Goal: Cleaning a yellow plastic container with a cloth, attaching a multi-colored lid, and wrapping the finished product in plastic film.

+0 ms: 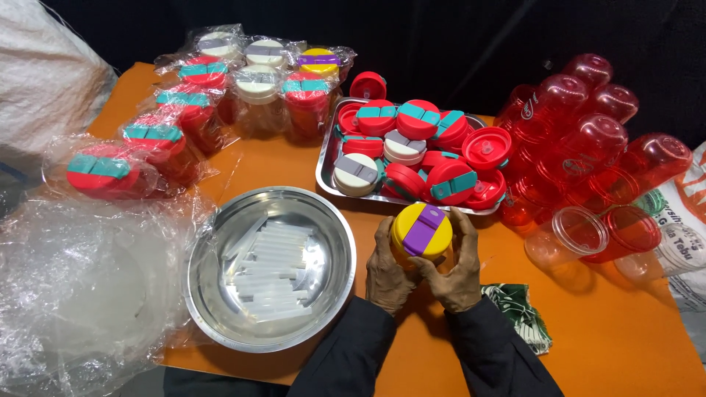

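Both of my hands grip a cup with a yellow lid and a purple flip tab (421,230) just in front of me on the orange table (625,331). My left hand (387,270) wraps its left side and my right hand (460,266) its right side, fingers pressed on the lid's rim. Right behind it stands a steel tray (324,163) heaped with several red, teal-tabbed and cream lids. To the left sits a round steel bowl (220,294) holding several clear straws (273,272).
Stacks of red translucent cups (581,140) lie at the right, with a clear cup (570,234) among them. Several lidded cups wrapped in plastic bags (158,143) line the left and back. Crumpled clear plastic (73,287) covers the near left. A green patterned cloth (522,312) lies by my right sleeve.
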